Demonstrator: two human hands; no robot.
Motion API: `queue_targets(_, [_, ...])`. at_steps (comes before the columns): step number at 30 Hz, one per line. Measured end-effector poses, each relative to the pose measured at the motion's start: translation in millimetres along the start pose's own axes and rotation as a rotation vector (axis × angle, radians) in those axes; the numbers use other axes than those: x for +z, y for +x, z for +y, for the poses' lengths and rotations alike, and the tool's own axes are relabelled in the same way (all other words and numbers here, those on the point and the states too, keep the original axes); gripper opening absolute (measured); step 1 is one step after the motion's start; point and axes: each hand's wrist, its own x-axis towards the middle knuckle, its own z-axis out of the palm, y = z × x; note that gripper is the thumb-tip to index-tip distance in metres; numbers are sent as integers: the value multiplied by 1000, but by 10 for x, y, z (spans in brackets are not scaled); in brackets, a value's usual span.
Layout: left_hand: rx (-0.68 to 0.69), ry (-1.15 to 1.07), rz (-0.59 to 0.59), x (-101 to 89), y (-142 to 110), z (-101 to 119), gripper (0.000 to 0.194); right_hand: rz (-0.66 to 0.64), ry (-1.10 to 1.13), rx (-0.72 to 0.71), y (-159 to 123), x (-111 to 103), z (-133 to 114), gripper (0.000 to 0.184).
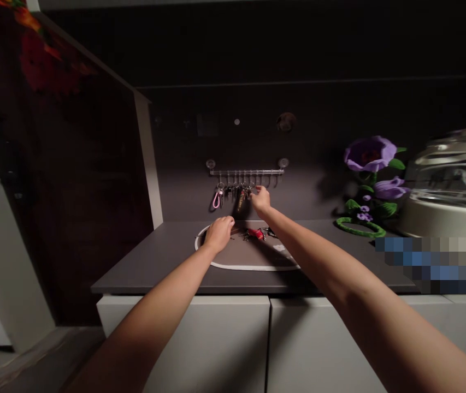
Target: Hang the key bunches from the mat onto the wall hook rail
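Observation:
A clear hook rail (pixel 247 172) is fixed to the dark wall, with several key rings hanging from it. A pink strap loop (pixel 216 200) hangs at its left end, and a dark patterned key fob (pixel 241 200) near the middle. My right hand (pixel 261 201) is raised to the hooks, its fingers pinched at a bunch of keys (pixel 248 192). Below, my left hand (pixel 218 233) is over the left part of a brown, white-rimmed mat (pixel 253 268). Its fingers are curled, and what they hold, if anything, is hidden. Beside it, keys with a red tag (pixel 256 234) lie on the mat.
A purple artificial flower (pixel 371 155) with a green ring base stands right of the mat. Further right is a cream appliance (pixel 454 191) with a clear cover. Blurred blocks hide part of the dark counter (pixel 142 267). A dark door (pixel 77 218) is at left.

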Motion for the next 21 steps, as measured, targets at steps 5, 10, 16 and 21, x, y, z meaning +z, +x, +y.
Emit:
queue_targets(5, [-99, -44, 88, -84, 9, -137, 25, -116, 28, -148, -371, -64, -12, 33])
queue_targets(10, [-236, -161, 139, -103, 45, -348, 19, -254, -15, -276, -736, -117, 146, 28])
queue_targets(16, [-296, -280, 41, -80, 63, -503, 17, -425, -166, -384, -959, -216, 237, 24])
queue_targets(21, [-212, -72, -119, -107, 43, -510, 17, -519, -298, -435, -981, -236, 229, 17])
